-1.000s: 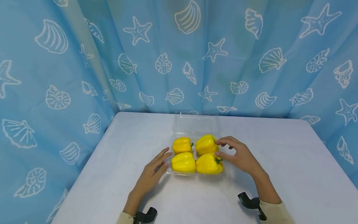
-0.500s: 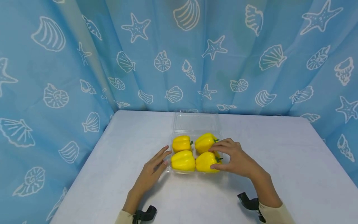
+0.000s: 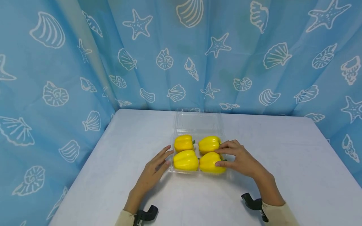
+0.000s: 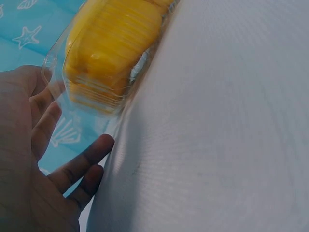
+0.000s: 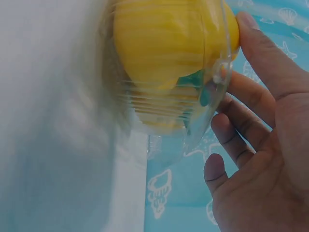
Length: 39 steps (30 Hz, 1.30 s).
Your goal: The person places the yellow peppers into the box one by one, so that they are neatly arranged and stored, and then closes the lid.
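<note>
Yellow bell peppers lie in two rows in a clear plastic clamshell box (image 3: pixel 197 121) with its lid folded back. My right hand (image 3: pixel 240 158) grips the front right bell pepper (image 3: pixel 209 163), thumb on its near side and fingers behind it; the right wrist view shows the thumb against this pepper (image 5: pixel 159 38) above the box rim. The back right bell pepper (image 3: pixel 208 144) sits just beyond those fingers. My left hand (image 3: pixel 154 169) rests with spread fingers at the box's left edge, beside the front left bell pepper (image 3: pixel 185 160). Behind that one lies the back left bell pepper (image 3: pixel 183 143).
A white cloth covers the table (image 3: pixel 124 135). Blue curtains (image 3: pixel 169 37) with shell and starfish prints hang behind and to the left. A black wrist mount (image 3: pixel 147 215) is strapped to the left forearm, another mount (image 3: pixel 251 202) to the right.
My right hand has come from the back right pepper's stem nearer to me, onto the front right pepper. Both right-hand peppers have turned slightly. The left hand has stayed at the box edge.
</note>
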Tool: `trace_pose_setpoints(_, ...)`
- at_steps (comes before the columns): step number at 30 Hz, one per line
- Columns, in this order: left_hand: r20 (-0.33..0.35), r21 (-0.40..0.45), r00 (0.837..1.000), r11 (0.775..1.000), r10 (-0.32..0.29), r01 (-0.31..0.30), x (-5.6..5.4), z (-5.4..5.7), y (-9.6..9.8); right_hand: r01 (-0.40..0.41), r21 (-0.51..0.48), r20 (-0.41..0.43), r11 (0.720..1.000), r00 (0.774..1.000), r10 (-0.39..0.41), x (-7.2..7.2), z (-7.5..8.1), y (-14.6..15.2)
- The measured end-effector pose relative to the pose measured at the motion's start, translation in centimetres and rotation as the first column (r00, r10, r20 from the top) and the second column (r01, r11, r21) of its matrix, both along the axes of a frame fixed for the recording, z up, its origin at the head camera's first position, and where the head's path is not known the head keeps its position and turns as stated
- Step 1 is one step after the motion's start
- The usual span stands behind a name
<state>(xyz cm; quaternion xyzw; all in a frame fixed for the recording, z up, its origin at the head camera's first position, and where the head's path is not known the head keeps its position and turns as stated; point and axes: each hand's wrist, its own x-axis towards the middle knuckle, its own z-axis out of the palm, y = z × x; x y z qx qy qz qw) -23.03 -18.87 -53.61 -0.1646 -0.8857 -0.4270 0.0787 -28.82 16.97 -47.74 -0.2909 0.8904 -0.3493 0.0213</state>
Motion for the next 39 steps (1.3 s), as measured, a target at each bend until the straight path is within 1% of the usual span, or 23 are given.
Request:
trace_pose_setpoints(4, 0.008, -0.002, 1.0, 1.0, 0.005, -0.005, -0.1, 0.2, 0.0, 0.023, 0.013, 0.008, 1.0, 1.0, -0.023, 0.0, -0.1, 0.0)
trace_pose_setpoints(7, 0.009, 0.0, 1.0, 1.0, 0.003, -0.003, -0.1, 0.2, -0.1, 0.028, 0.001, 0.018, 1.0, 0.999, -0.029, -0.1, -0.2, 0.0)
trace_pose_setpoints(12, 0.015, 0.007, 1.0, 1.0, 0.007, -0.007, 0.0, 0.1, -0.1, -0.001, -0.032, 0.018, 0.999, 1.0, 0.001, -0.1, -0.2, 0.0)
trace_pose_setpoints(16, 0.026, 0.003, 1.0, 1.0, 0.009, -0.009, 0.1, -0.1, -0.1, -0.016, -0.033, 0.009, 0.999, 1.0, 0.016, 0.1, -0.1, 0.0)
trace_pose_setpoints(19, 0.02, 0.004, 1.0, 1.0, 0.003, -0.003, 0.1, -0.2, -0.1, 0.002, -0.029, 0.02, 1.0, 1.0, -0.001, 0.2, 0.2, 0.2)
trace_pose_setpoints(23, 0.002, 0.012, 1.0, 1.0, -0.01, 0.01, 0.0, -0.1, 0.0, 0.051, -0.018, 0.027, 0.999, 0.998, -0.051, 0.3, 0.7, 0.4)
trace_pose_setpoints(25, -0.004, 0.008, 1.0, 1.0, -0.01, 0.01, -0.1, -0.1, 0.0, 0.072, -0.017, 0.014, 0.997, 0.997, -0.072, 0.3, 0.9, 0.5)
trace_pose_setpoints(29, 0.001, -0.004, 1.0, 1.0, -0.003, 0.003, -0.2, 0.1, -0.1, 0.1, -0.068, -0.046, 0.993, 0.994, -0.104, 0.1, 0.9, 0.8)
trace_pose_setpoints(31, 0.005, -0.005, 1.0, 1.0, -0.001, 0.001, -0.2, 0.1, -0.1, 0.126, -0.099, -0.089, 0.987, 0.987, -0.135, -0.1, 0.9, 0.9)
trace_pose_setpoints(35, 0.011, 0.009, 1.0, 1.0, -0.007, 0.007, -0.1, 0.2, -0.1, 0.181, -0.145, -0.158, 0.973, 0.966, -0.203, -0.6, 0.4, 1.2)
trace_pose_setpoints(39, 0.012, 0.015, 1.0, 1.0, -0.007, 0.007, -0.1, 0.1, -0.1, 0.206, -0.168, -0.161, 0.964, 0.959, -0.233, -1.5, -0.3, 1.4)
